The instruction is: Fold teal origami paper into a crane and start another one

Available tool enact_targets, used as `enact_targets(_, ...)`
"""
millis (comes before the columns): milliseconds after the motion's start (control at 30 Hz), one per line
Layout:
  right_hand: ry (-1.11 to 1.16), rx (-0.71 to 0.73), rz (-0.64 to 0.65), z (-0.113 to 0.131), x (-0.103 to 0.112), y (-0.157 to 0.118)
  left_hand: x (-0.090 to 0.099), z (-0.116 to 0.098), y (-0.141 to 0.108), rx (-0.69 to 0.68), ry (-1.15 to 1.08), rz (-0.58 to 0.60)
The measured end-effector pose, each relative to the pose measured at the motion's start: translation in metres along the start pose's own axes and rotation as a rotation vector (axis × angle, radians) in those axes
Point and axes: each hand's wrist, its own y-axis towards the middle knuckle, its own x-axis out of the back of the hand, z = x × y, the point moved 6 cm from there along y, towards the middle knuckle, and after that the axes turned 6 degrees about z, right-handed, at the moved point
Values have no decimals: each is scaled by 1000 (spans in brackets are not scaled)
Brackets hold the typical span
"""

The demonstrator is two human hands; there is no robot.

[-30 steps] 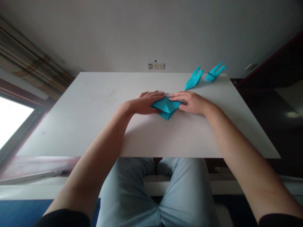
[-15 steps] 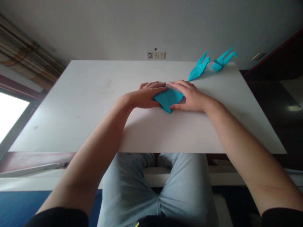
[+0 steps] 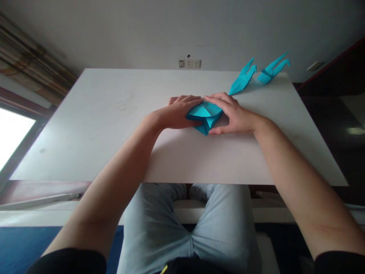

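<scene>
A partly folded sheet of blue origami paper [image 3: 205,110] lies on the white table between my hands, its upper layer lifted so that a gap shows beneath it. My left hand [image 3: 182,111] grips the paper's left side, with the thumb reaching in under the raised layer and the fingers along the far edge. Around the right side curls my right hand [image 3: 228,114], fingers at the far edge and thumb touching or close to the near corner. The hands partly cover the paper's left and right corners.
Two folded blue paper cranes, a nearer one [image 3: 242,79] and a farther one [image 3: 273,70], stand at the table's back right. The white tabletop [image 3: 94,125] reaches a wall with sockets [image 3: 188,63]. A curtain [image 3: 31,57] hangs at the left.
The paper's near layer, which lay flatter before, has been raised and folded back, opening a pocket. My right thumb has shifted slightly right. The whole view has shifted a little.
</scene>
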Motion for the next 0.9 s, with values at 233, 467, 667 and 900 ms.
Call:
enact_targets(233,110,-2,-24,-1,8,1,0,-2,0,20,-2,-1)
enact_targets(467,61,-6,-101,3,11,3,0,0,1,11,-8,-15)
enact_targets(667,26,-44,-115,1,6,10,2,-4,0,-13,-15,-13)
enact_targets(900,-142,-155,-102,-15,-4,5,1,-3,-1,-12,12,-14)
